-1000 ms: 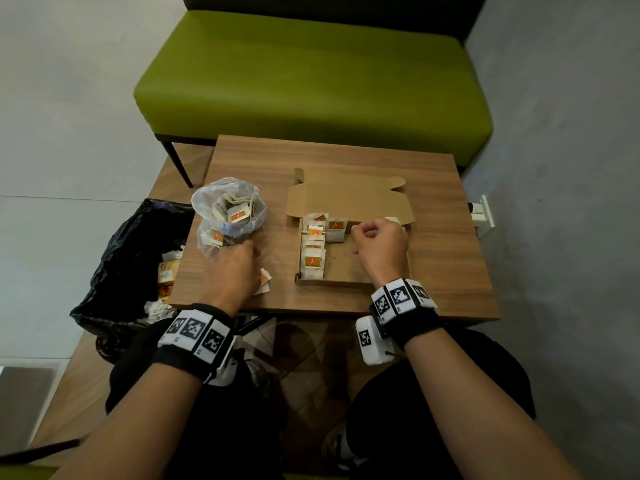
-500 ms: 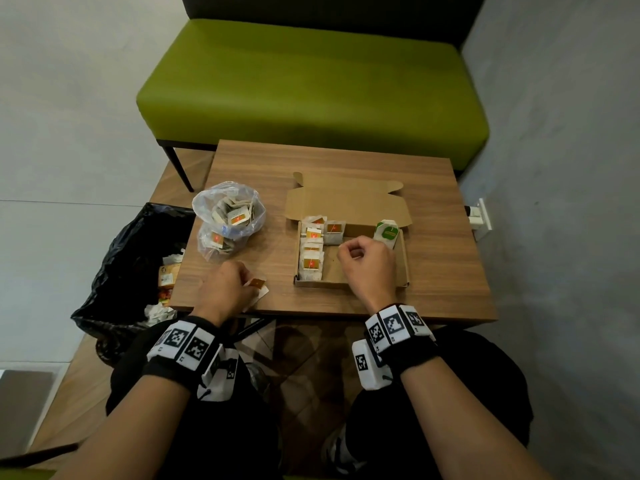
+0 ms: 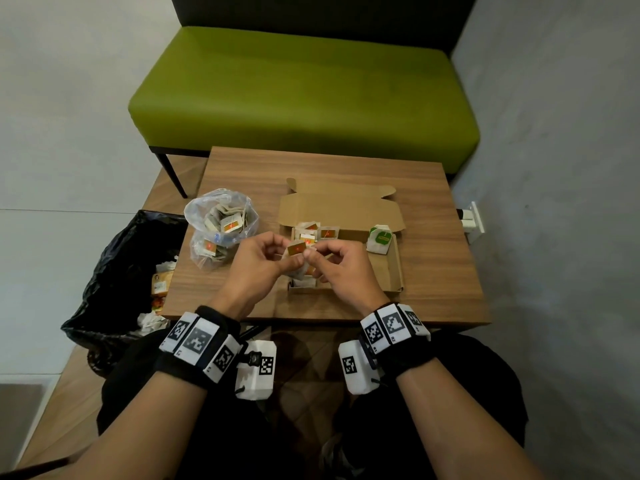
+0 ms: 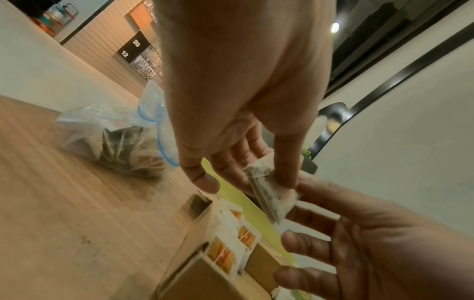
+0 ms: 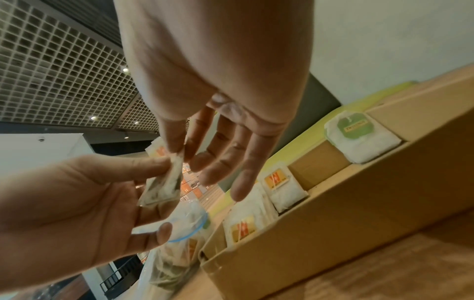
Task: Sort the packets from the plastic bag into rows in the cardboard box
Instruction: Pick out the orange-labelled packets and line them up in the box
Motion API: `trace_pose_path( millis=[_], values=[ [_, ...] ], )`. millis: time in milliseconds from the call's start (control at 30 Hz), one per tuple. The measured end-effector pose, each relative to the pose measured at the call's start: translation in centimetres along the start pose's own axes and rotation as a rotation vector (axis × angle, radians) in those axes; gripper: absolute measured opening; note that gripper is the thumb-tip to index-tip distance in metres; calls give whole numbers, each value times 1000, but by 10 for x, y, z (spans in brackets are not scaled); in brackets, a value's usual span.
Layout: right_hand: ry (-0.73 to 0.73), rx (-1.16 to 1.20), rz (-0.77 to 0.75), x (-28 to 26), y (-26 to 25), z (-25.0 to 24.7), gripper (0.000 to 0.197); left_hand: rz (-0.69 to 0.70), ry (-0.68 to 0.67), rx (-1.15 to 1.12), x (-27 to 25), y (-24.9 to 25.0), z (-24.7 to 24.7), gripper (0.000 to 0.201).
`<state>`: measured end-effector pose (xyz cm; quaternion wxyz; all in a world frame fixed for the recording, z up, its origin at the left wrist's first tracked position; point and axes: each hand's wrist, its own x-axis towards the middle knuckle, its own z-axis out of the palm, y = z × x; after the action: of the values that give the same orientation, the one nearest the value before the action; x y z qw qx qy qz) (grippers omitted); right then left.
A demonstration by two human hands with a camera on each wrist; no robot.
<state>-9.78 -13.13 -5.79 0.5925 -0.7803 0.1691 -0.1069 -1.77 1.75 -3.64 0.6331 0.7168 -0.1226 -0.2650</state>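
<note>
Your left hand [image 3: 258, 259] and your right hand [image 3: 341, 268] meet in the air, and both pinch one small packet [image 3: 296, 248] with an orange label. In the left wrist view your left thumb and finger squeeze the packet [image 4: 269, 190] at its top, and a fingertip of your right hand [image 4: 379, 239] touches its far corner. In the right wrist view your right thumb and first finger nip the top edge of the packet [image 5: 164, 187], while your other fingers stay loose and spread out. Right under the pinch sits the cardboard box [image 3: 393, 268], with its lid open. A row of orange packets [image 3: 311, 233] stands in the box just below and past your fingers. One green packet [image 3: 380, 239] leans in the box corner, off to the right of the pinch. The plastic bag [image 3: 221, 225] with more packets lies on the table [image 3: 429, 271] to the left of the pinch.
</note>
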Motion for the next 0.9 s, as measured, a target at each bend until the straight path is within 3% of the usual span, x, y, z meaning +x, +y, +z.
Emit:
trace_pose_path(
  millis=[233,333,500,600,767,900],
  values=[
    [52,-2,44,0,13,-6,7,18,18,42,4,-9,8,4],
    [61,-65,56,4,18,-10,5,18,36,108,8,-15,12,8],
    [201,-248,110,24,37,-31,11,-4,174,535,19,-31,10,14],
    [205,-348,162,35,47,-33,11,-33,171,722,19,-38,11,22],
    [165,-435,254,47,48,-27,16,-9,140,738,18,-39,13,15],
    [233,-561,254,53,45,-24,18,8,114,769,17,-37,12,19]
  ],
)
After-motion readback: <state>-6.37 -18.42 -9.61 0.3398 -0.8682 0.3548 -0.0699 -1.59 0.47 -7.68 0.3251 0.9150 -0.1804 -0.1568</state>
